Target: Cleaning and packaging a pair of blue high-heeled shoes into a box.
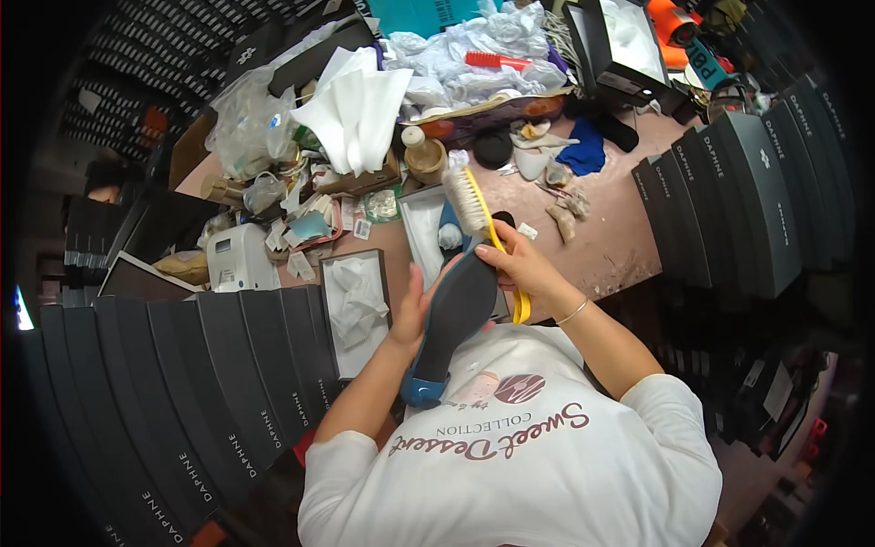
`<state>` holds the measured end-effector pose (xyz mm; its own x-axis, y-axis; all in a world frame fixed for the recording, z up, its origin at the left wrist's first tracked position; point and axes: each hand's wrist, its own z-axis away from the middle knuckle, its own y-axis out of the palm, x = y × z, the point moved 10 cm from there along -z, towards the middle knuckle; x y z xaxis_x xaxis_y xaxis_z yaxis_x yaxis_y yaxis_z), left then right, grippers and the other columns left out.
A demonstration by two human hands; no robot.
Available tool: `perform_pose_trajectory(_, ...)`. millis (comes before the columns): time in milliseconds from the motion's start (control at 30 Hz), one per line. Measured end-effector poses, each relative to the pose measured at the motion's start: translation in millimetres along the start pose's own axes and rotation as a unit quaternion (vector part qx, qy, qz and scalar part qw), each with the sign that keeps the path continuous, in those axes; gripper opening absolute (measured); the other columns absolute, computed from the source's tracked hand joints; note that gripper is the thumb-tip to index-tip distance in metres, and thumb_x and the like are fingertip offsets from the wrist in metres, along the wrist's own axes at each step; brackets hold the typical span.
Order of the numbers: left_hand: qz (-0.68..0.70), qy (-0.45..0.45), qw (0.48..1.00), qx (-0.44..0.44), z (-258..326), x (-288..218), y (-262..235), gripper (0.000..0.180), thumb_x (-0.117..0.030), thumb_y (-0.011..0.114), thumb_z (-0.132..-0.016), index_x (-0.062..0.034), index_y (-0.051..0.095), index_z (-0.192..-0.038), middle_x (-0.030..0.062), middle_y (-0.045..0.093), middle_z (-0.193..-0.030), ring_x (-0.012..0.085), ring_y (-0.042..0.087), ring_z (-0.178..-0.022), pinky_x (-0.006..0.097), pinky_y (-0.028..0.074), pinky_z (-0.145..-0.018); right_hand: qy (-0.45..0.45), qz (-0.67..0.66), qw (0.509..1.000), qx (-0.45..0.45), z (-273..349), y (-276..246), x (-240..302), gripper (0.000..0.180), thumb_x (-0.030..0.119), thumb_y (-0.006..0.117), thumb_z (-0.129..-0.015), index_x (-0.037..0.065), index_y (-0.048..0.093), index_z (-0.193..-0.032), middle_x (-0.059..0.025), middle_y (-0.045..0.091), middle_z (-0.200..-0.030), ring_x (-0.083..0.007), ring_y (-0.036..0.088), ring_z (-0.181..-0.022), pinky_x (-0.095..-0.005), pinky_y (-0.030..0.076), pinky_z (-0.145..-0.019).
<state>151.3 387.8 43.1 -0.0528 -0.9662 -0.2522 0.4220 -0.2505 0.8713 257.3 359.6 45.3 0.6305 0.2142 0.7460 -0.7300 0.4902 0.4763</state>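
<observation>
A blue shoe point(460, 301) with a dark grey sole is held in front of my chest, sole up and heel toward me. My left hand point(415, 310) is closed around its middle from the left, with fingertips showing at the far side. In my right hand point(518, 263) is a yellow brush point(472, 205) with pale bristles, gripped by the handle. The right thumb and fingers lie by the shoe's toe. Just beyond, another blue shoe point(448, 219) with crumpled paper in it sits in an open shoebox point(421, 228), partly hidden by the held shoe.
Dark shoeboxes stand in rows at left point(219, 365) and right point(729, 201). An open box point(378, 273) with white tissue lies beside my left forearm. Farther off are a white device point(239, 260), a bottle point(417, 146), a blue cloth point(585, 148), and a red brush point(497, 61) on crumpled paper.
</observation>
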Motion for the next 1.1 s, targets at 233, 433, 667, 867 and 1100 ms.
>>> perform_pose_trajectory(233, -0.035, -0.078, 0.990, 0.108, -47.2, 40.7, 11.7, 0.064, -0.052, 0.031, -0.097, -0.0007, 0.043, -0.133, 0.0163, 0.057, -0.121, 0.0292, 0.062, -0.101, 0.041, 0.056, -0.078, -0.452, 0.540, 0.677, -0.215, 126.3, -12.9, 79.9, 0.058, 0.012, 0.069, -0.080, 0.008, 0.050, -0.134, -0.0069, 0.060, -0.080, -0.0185, 0.058, -0.059, -0.0302, 0.050, -0.056)
perform_pose_trajectory(433, -0.080, -0.084, 0.992, 0.049, -55.8, 60.7, 3.1, 0.065, -0.053, 0.032, -0.095, 0.0014, 0.048, -0.127, 0.0177, 0.060, -0.112, 0.0297, 0.062, -0.097, 0.039, 0.055, -0.079, -0.288, 0.733, 0.575, -0.222, 166.4, -52.2, 73.7, 0.037, 0.021, 0.060, -0.084, 0.016, 0.060, -0.120, -0.0060, 0.057, -0.074, -0.0204, 0.061, -0.060, -0.0313, 0.049, -0.053)
perform_pose_trajectory(667, -0.140, 0.001, 0.990, 0.005, -40.4, 47.4, 17.3, 0.064, -0.051, 0.029, -0.095, 0.0006, 0.047, -0.129, 0.0180, 0.059, -0.115, 0.0295, 0.064, -0.091, 0.037, 0.056, -0.069, -0.196, 0.728, 0.581, -0.308, 129.4, -97.3, 52.0, 0.033, 0.014, 0.057, -0.086, 0.013, 0.056, -0.119, -0.0124, 0.055, -0.072, -0.0304, 0.060, -0.065, -0.0417, 0.048, -0.055)
perform_pose_trajectory(867, -0.148, 0.072, 0.986, -0.013, -32.6, 15.5, -1.0, 0.064, -0.053, 0.030, -0.095, -0.0017, 0.049, -0.128, 0.0141, 0.063, -0.110, 0.0261, 0.063, -0.098, 0.038, 0.052, -0.084, -0.270, 0.527, 0.782, -0.195, 181.3, -14.4, 34.9, 0.043, 0.015, 0.061, -0.088, 0.007, 0.053, -0.130, -0.0156, 0.059, -0.080, -0.0326, 0.060, -0.067, -0.0373, 0.050, -0.065)
perform_pose_trajectory(1100, -0.103, 0.057, 0.993, 0.024, -31.7, 30.9, -17.8, 0.059, -0.051, 0.034, -0.096, -0.0032, 0.048, -0.128, 0.0140, 0.059, -0.118, 0.0245, 0.061, -0.104, 0.037, 0.050, -0.092, -0.305, 0.595, 0.705, -0.237, 119.6, 12.1, 34.5, 0.046, 0.025, 0.058, -0.090, 0.014, 0.046, -0.133, -0.0132, 0.054, -0.071, -0.0335, 0.058, -0.059, -0.0422, 0.046, -0.051)
